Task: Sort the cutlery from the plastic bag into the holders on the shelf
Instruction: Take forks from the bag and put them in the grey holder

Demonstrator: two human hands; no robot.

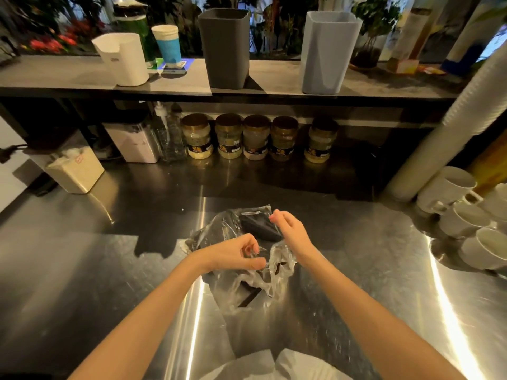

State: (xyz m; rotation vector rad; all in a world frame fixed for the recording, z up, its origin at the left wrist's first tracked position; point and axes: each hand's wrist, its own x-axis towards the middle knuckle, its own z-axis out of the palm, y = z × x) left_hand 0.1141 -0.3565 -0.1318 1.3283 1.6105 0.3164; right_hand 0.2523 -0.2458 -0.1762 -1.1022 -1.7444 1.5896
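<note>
The crumpled clear plastic bag (233, 286) lies on the brushed steel counter (109, 270) at six o'clock, with dark cutlery (260, 229) inside. The left hand (236, 255) pinches film near its mouth. The right hand (289, 231) appears to pinch the far edge at one o'clock, likely to spread it. The open-topped dark grey plastic holder (225, 48) stands on the shelf (55, 75) at twelve.

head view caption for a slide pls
Left hand and right hand pinch a clear crinkled plastic bag on the steel counter.
</note>
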